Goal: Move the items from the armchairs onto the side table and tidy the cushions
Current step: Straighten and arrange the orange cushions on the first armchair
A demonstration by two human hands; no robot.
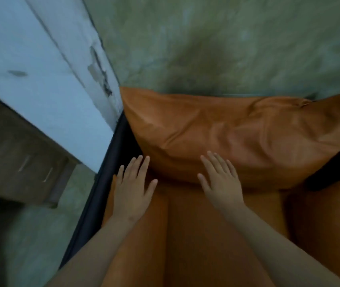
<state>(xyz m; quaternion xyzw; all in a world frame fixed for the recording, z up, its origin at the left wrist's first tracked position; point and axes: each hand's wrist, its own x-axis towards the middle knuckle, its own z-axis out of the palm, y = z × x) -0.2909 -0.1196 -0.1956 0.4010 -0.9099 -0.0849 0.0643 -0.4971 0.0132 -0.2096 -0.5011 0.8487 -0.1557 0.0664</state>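
The left grip (132, 189) and right grip (219, 181) are flat and open by the back cushion (237, 131). No items show on the seat (185, 224); tidying seems left.

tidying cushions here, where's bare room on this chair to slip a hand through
Bare seat cushion lies between left hand and right hand. A dark gap opens between back cushion and side cushion, right. Tight between left hand and black frame.

A mottled grey-green plaster wall (227, 38) is filling the top of the view. A pale blue-white wall section (40, 69) with peeling paint is slanting down the left. Below it, a brown wooden drawer cabinet (16, 158) with slim handles is standing on the dull greenish floor (40, 235), in dim light.
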